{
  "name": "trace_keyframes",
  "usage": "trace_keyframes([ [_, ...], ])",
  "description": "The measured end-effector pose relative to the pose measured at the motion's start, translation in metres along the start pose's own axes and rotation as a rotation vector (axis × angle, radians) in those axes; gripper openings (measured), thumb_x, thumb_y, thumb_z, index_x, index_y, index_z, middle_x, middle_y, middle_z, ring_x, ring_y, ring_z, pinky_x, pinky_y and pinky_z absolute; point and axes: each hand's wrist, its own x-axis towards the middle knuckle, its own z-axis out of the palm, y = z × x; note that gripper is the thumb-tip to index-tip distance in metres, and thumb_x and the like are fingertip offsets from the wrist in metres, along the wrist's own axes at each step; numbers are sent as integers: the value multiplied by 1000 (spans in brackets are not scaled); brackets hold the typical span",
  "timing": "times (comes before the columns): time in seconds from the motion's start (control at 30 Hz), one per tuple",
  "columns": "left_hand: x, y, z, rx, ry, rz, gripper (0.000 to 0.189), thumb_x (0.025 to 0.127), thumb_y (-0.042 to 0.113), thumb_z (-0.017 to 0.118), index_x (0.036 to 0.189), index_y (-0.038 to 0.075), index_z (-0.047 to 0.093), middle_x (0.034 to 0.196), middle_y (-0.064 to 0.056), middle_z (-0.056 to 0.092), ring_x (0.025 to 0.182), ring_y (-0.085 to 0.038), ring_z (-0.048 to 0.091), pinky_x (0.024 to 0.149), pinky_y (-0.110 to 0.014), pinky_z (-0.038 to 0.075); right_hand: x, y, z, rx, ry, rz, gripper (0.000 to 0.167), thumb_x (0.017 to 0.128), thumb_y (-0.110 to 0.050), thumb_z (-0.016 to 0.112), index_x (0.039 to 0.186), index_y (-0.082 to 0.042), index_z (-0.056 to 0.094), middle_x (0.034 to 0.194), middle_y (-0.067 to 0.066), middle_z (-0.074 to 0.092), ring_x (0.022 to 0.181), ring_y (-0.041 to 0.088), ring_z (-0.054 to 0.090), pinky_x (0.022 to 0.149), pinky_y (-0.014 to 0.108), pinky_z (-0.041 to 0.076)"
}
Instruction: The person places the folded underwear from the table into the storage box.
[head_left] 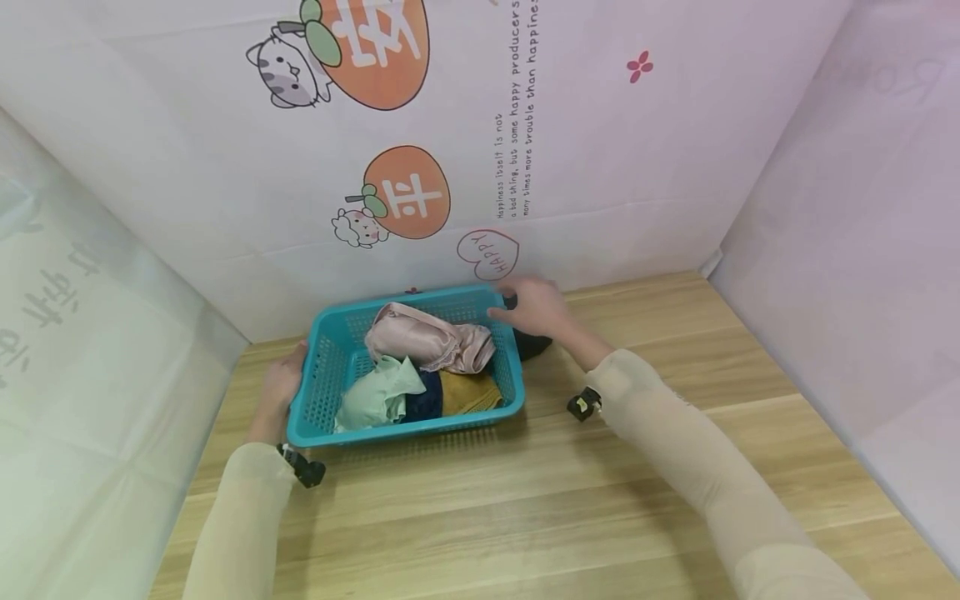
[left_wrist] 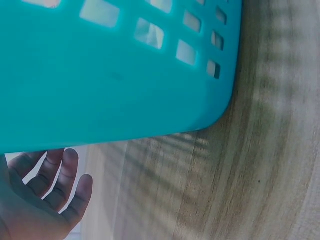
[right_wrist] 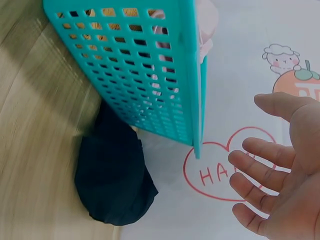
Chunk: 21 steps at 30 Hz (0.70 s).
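A turquoise perforated basket stands against the back wall with folded fabric inside. A pale pink satin cloth lies at its back. Along the front are a mint green cloth, a navy cloth and a mustard cloth. My left hand touches the basket's left end, its fingers loosely bent at the edge; the thumb is hidden. Over the back right corner hovers my right hand, fingers spread and holding nothing. Below it, outside the basket, lies a black cloth.
The wooden tabletop extends in front and to the right. A printed white sheet rises close behind the basket, with pale side sheets at left and right. Small black cameras sit on both wrists.
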Motion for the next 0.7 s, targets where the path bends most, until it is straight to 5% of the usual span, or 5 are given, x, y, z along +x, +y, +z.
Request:
trace_keyframes([
  [0.7, 0, 1, -2, 34, -3, 1, 64, 98, 72, 23, 74, 17, 46, 77, -3, 48, 83, -23, 53, 74, -34, 42, -3, 34, -2, -15, 3, 95, 47, 92, -34, 68, 131, -8, 62, 127, 15, 68, 120, 34, 61, 103, 56, 44],
])
